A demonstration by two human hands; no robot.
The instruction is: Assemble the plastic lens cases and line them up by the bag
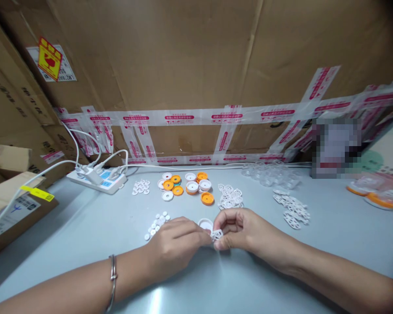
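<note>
Between my two hands is a small white openwork plastic piece [217, 234]. My right hand [237, 229] pinches it between thumb and fingers. My left hand [180, 242] is closed, its fingertips meeting the piece from the left; whether they hold some smaller part is hidden. Just behind the fingertips a white round dish-shaped part [205, 224] lies on the grey table [183, 288], partly covered by my hands. Small white round parts [155, 224] are scattered beyond my left hand. A pile of white openwork pieces [231, 197] lies beyond my right hand.
Orange round caps [207, 199] and white ones sit mid-table, with small white parts [140, 187] to their left. Flat white cut-out plates [292, 209], clear plastic domes [271, 174] and orange-rimmed pieces [381, 200] lie right. A power strip [100, 179] and cardboard boxes [170, 56] border the table.
</note>
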